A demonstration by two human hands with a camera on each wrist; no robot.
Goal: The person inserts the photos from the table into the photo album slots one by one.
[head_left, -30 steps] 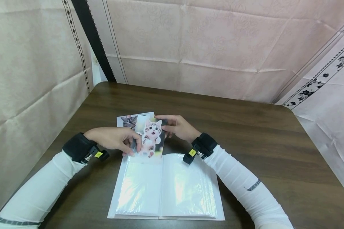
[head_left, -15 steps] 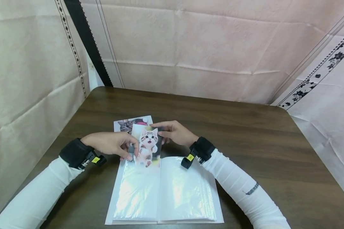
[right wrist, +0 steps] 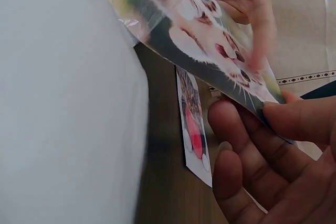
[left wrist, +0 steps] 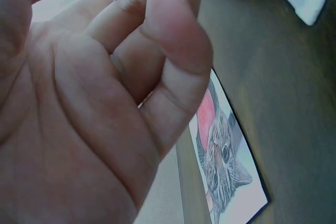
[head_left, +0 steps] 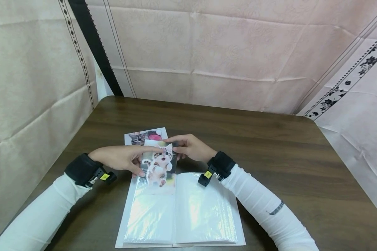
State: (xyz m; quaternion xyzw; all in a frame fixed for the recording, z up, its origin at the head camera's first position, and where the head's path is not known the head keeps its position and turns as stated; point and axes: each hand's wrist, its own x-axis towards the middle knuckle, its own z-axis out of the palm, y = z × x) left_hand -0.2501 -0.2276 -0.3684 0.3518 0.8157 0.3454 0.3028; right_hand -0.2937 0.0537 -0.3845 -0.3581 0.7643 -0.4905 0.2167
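A kitten photo (head_left: 158,170) stands partly inside the clear pocket on the left page of an open photo album (head_left: 207,209); its upper part sticks out past the album's far edge. My right hand (head_left: 193,148) pinches the photo's upper right corner, thumb on top and fingers beneath in the right wrist view. With thumb and curled fingers my left hand (head_left: 120,157) holds the album page at its far left corner, while the index finger reaches straight across the photo's upper part. Where those curled fingers meet the page is partly hidden.
Behind the hands a second cat photo (head_left: 136,139) lies on the brown wooden table (head_left: 254,146), partly covered by the first. Pale cloth (head_left: 223,52) hangs around the table's far and side edges.
The kitten photo has slid slightly towards the album, showing more of the cat photo behind. My left index finger has straightened across it from a bent position. The head view has shifted slightly.
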